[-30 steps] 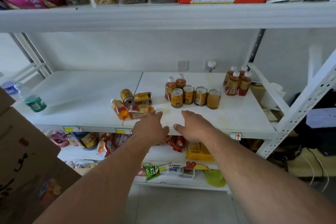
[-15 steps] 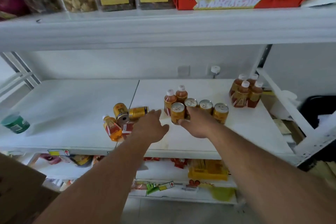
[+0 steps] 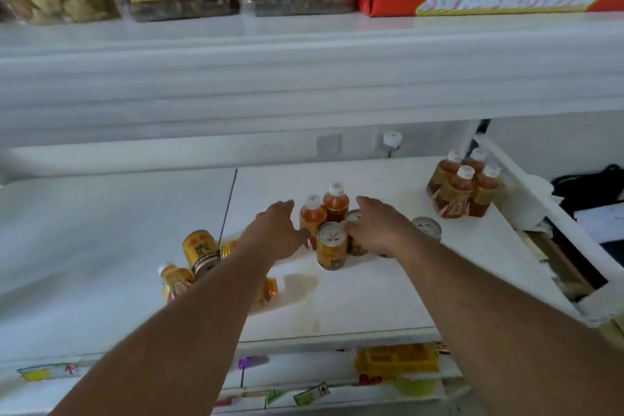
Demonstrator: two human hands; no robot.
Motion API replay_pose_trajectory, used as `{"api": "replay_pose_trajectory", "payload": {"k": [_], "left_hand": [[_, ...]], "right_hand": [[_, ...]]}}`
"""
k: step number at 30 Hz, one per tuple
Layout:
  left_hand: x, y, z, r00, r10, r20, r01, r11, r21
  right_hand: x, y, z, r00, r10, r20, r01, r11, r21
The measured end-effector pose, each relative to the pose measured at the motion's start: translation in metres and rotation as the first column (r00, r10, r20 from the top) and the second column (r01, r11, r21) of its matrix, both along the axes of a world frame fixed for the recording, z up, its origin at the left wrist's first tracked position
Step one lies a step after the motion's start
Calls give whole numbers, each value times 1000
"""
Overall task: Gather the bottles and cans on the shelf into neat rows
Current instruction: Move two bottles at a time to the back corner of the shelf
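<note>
Both forearms bare — no sleeves; hands (image 3: pixel 275 230) ungloved, ringless.

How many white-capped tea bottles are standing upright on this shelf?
6: two behind the cans between the hands, four clustered at far right. Arms may hide others.

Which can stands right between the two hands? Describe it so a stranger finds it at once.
Start at the white middle shelf, right of the seam between its two boards. Two white-capped tea bottles stand there with upright cans in front. The wanted gold can is the frontmost, between the left hand and right hand, its silver top fully showing.
</note>
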State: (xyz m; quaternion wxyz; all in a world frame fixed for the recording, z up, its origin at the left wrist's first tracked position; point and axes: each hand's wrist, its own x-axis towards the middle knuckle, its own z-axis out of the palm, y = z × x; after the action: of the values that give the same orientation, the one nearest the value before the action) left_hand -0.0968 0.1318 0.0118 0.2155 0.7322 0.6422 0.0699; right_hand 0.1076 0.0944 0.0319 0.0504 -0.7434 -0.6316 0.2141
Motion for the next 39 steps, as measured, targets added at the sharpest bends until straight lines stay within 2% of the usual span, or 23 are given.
{"api": "replay_pose_trajectory", "payload": {"k": [7, 13, 16, 21, 29, 35, 39], "left_hand": [[3, 41, -15, 977, -101, 187, 123, 986, -113], [2, 65, -31, 926, -152, 345, 209, 969, -134], [4, 70, -35, 902, -193, 386, 254, 961, -113], [4, 76, -37, 894, -232, 383, 291, 951, -103], [1, 75, -31, 895, -243, 373, 264, 964, -6], [-3, 70, 10, 896, -187, 403, 154, 981, 114], [-1, 57, 32, 871, -160, 465, 117, 986, 121]], "right_hand": [[4, 37, -5, 995, -2, -96, 2, 1000, -9], [6, 63, -11, 980, 1, -201, -14, 998, -65], [6, 71, -9, 955, 27, -295, -48, 997, -65], [5, 82, -13, 951, 31, -309, -64, 993, -96], [10, 86, -15, 921, 63, -384, -34, 996, 81], [12, 76, 17, 883, 63, -466, 20, 985, 172], [12, 57, 33, 860, 63, -506, 83, 962, 261]]}}
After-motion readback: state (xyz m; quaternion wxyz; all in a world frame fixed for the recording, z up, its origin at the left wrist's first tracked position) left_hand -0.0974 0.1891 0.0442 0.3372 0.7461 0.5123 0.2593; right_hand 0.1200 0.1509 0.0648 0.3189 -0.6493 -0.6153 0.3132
